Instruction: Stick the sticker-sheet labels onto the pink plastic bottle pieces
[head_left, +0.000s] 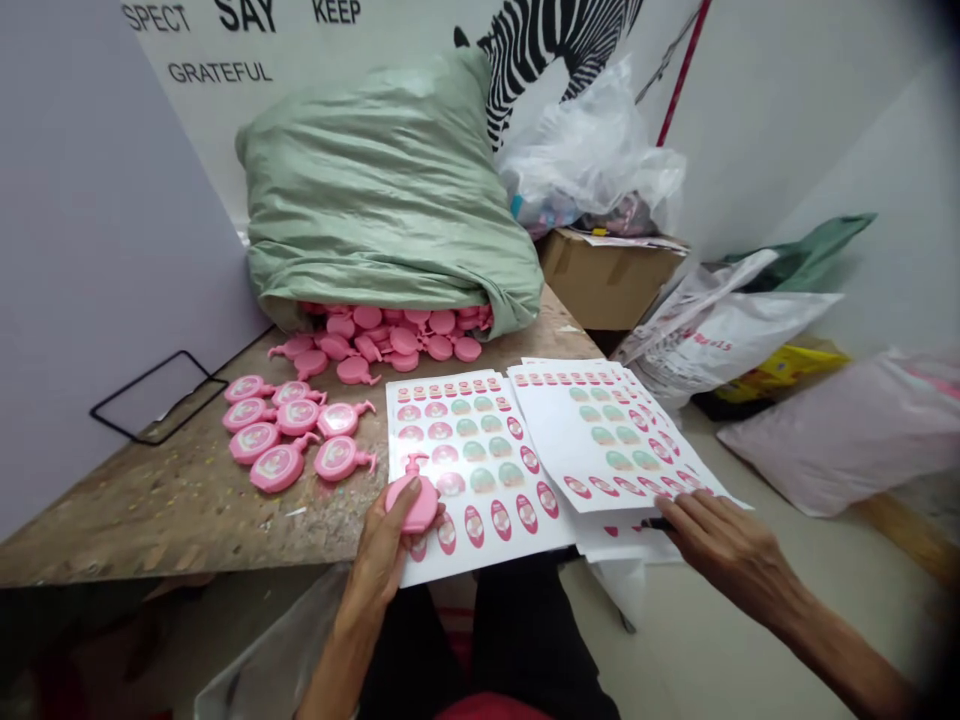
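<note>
My left hand (390,535) grips a pink toy pump bottle (412,503) with a flat round body, its spout pointing up; the face toward me is plain pink. Beneath it lies a sticker sheet (480,555) printed with pink and green labels. A second stack of sticker sheets (547,430) lies to the right, with some green and pink labels gone from the top one. My right hand (697,525) is closed over the lower edge of this stack, holding a thin dark tool (656,523) whose kind I cannot make out. Several labelled pink bottles (277,465) lie grouped at the left.
A large green sack (382,190) lies at the back of the wooden table (187,510), spilling plain pink bottles (405,340). A black wire frame (157,395) stands at the left edge. Behind on the right are a cardboard box (611,280) and stuffed plastic bags (727,340).
</note>
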